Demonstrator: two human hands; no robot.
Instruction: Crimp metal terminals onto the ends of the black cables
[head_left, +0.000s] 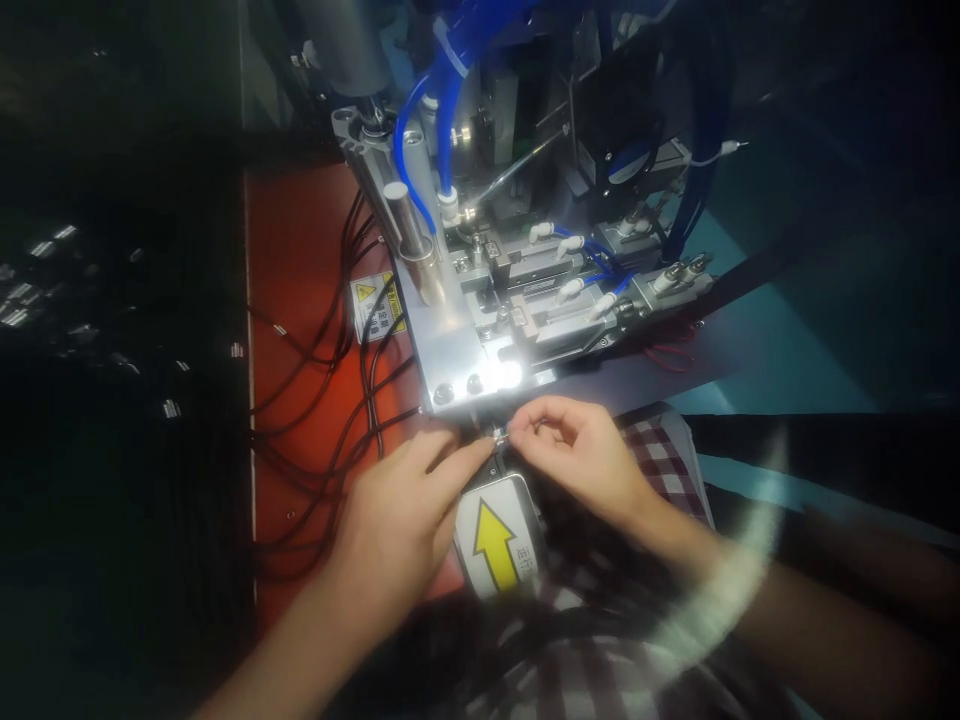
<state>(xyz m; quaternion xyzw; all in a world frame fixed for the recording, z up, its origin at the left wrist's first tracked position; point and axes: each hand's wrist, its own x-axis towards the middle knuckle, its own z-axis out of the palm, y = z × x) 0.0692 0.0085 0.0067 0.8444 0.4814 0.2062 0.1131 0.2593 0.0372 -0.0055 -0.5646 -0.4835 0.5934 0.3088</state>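
Note:
A small shiny metal part (500,436) sits at the front edge of the machine, below its bright metal plate (454,360). My right hand (581,450) comes in from the right, thumb and forefinger pinched at the part's right side; what they hold is too small to name. From the left, my left hand (416,485) reaches in with its forefinger stretched to the part's left side and its other fingers partly hidden. Just below both hands lies a white plate with a yellow arrow (495,540).
Behind the hands stand a vertical metal cylinder (405,220), small actuators (559,325) and blue air hoses (450,120). Black cables (330,350) cross the red surface (285,250) at left, near a warning label (377,307). Loose shiny pieces lie far left.

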